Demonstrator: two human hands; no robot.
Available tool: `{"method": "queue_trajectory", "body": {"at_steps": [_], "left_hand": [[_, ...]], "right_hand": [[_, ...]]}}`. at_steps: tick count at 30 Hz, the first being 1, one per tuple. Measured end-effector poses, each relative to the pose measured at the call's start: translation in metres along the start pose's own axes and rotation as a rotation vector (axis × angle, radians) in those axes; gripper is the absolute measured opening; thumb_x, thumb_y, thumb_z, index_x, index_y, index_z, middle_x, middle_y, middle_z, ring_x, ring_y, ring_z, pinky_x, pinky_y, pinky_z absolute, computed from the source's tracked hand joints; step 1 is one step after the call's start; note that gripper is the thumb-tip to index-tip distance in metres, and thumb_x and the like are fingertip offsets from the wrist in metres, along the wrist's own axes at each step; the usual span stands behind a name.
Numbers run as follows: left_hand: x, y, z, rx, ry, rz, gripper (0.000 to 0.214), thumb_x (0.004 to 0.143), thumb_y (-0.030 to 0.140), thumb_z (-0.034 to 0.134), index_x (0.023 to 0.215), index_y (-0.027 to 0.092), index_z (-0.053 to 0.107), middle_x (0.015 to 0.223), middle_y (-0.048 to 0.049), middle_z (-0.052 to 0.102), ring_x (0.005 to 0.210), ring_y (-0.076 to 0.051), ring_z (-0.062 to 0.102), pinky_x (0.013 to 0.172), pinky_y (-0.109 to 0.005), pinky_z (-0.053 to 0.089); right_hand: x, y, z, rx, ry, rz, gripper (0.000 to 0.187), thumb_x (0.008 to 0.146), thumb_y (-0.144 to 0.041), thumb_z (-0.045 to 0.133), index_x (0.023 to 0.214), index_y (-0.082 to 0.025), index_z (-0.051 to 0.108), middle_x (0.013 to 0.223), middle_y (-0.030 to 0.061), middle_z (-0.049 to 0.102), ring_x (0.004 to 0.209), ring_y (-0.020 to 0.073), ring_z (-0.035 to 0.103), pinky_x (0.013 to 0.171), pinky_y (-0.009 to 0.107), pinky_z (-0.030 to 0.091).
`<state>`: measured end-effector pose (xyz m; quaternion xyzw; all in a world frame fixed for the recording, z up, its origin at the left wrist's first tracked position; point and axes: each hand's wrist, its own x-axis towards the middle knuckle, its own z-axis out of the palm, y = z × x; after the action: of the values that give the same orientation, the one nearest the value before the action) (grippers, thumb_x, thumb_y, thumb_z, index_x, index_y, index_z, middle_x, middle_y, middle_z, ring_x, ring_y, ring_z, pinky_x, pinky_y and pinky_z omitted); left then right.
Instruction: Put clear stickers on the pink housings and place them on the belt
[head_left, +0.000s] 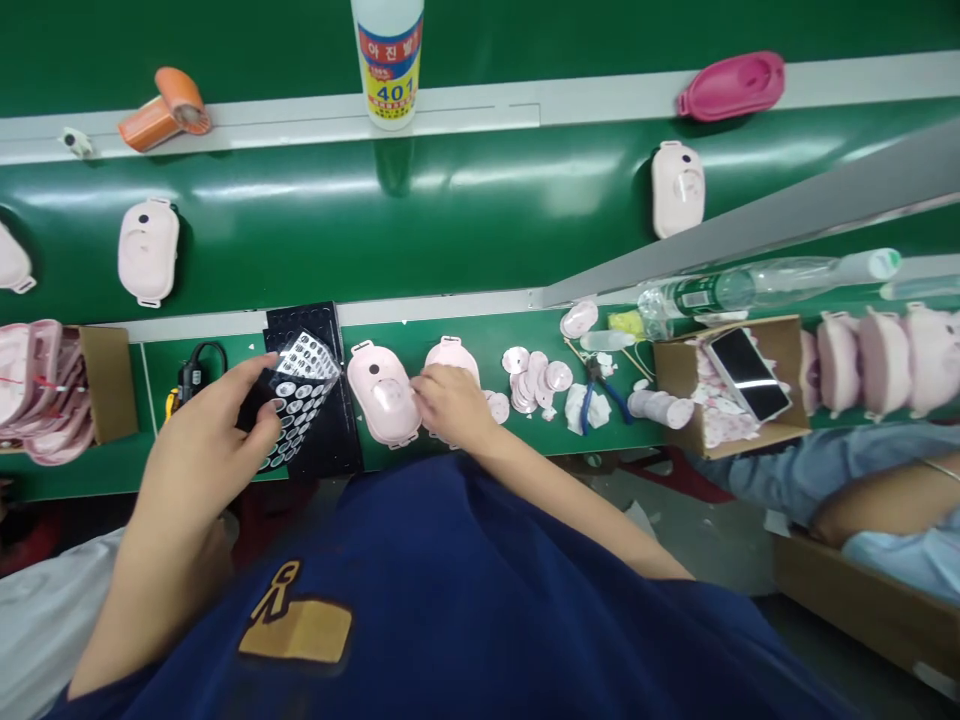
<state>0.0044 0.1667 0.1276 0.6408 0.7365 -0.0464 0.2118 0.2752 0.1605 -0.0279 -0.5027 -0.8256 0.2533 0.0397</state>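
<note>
Over the green bench, left hand (206, 435) pinching a sticker sheet (296, 400), right hand (450, 403) palm-down gripping a pink shell (382, 392).

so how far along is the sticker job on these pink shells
Looks done: two pale pink plastic shells lie on the green conveyor belt. In hand: left hand grips a black sheet of round stickers; right hand rests on a pink shell. Left: stacked pink shells in the cardboard box.

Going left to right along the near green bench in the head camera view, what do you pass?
Box of pink shells → left hand holding sticker sheet → pink shell → right hand → pink discs → pliers → phone
</note>
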Motion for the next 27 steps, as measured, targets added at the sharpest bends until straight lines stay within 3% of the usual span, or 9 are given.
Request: {"method": "queue_trajectory", "body": {"at_steps": [3,4,5,7,10,14,24,27], "left_hand": [[0.001,-0.002,-0.002,-0.001,-0.009,-0.025,0.047,0.088,0.039,0.047,0.134,0.030,0.052,0.104,0.0007,0.068,0.058,-0.011,0.050,0.067,-0.027,0.040],[0.002,-0.002,-0.003,0.001,-0.018,-0.034,0.047,0.087,0.040,0.047,0.133,0.031,0.052,0.101,0.0011,0.067,0.055,-0.010,0.048,0.065,-0.027,0.040],[0.002,-0.002,-0.003,0.002,-0.030,-0.045,0.048,0.087,0.040,0.046,0.133,0.031,0.052,0.096,0.0015,0.067,0.053,-0.010,0.047,0.065,-0.028,0.039],[0.004,-0.001,-0.003,0.004,-0.058,-0.075,0.049,0.085,0.043,0.046,0.133,0.032,0.051,0.087,0.0023,0.064,0.053,-0.011,0.048,0.064,-0.028,0.039],[0.006,0.003,-0.004,0.020,-0.065,-0.100,0.050,0.084,0.045,0.044,0.132,0.035,0.051,0.083,0.0021,0.062,0.055,-0.012,0.050,0.063,-0.029,0.038],[0.007,0.005,-0.005,0.015,-0.033,-0.076,0.051,0.084,0.046,0.042,0.133,0.035,0.051,0.089,0.0009,0.064,0.062,-0.015,0.053,0.066,-0.030,0.039],[0.001,-0.001,-0.002,0.011,-0.009,-0.021,0.050,0.086,0.042,0.044,0.134,0.031,0.052,0.101,-0.0020,0.067,0.070,-0.016,0.057,0.073,-0.030,0.041],[0.000,0.003,-0.005,0.042,-0.026,-0.025,0.049,0.087,0.041,0.045,0.135,0.029,0.051,0.096,-0.0023,0.067,0.068,-0.016,0.056,0.071,-0.030,0.041]], "right_hand": [[-0.039,0.061,-0.012,-0.061,0.144,0.282,0.028,0.092,-0.019,0.047,0.106,-0.012,0.070,0.107,0.0171,0.067,0.099,0.0288,0.057,0.086,0.040,0.041],[-0.053,0.082,-0.014,-0.138,0.195,0.450,0.030,0.090,-0.020,0.048,0.107,-0.011,0.070,0.113,0.0193,0.066,0.100,0.0307,0.057,0.086,0.043,0.042],[-0.066,0.102,-0.015,-0.212,0.202,0.589,0.033,0.089,-0.022,0.050,0.112,-0.011,0.069,0.120,0.0204,0.064,0.103,0.0331,0.057,0.087,0.045,0.043],[-0.087,0.133,-0.010,-0.291,0.128,0.683,0.036,0.086,-0.022,0.051,0.114,-0.011,0.069,0.121,0.0198,0.066,0.105,0.0340,0.058,0.088,0.046,0.044],[-0.102,0.154,0.003,-0.299,0.048,0.634,0.034,0.083,-0.019,0.051,0.110,-0.012,0.071,0.114,0.0175,0.071,0.103,0.0297,0.061,0.090,0.041,0.045],[-0.106,0.159,0.017,-0.315,0.069,0.601,0.039,0.086,-0.020,0.049,0.119,-0.010,0.067,0.118,0.0197,0.069,0.102,0.0297,0.061,0.089,0.040,0.046],[-0.110,0.169,0.013,-0.332,0.078,0.513,0.031,0.088,-0.019,0.049,0.106,-0.011,0.074,0.097,0.0168,0.073,0.084,0.0245,0.063,0.078,0.035,0.045],[-0.110,0.163,0.012,-0.321,0.084,0.495,0.029,0.088,-0.021,0.053,0.105,-0.013,0.075,0.105,0.0150,0.074,0.089,0.0240,0.063,0.081,0.034,0.045]]}}
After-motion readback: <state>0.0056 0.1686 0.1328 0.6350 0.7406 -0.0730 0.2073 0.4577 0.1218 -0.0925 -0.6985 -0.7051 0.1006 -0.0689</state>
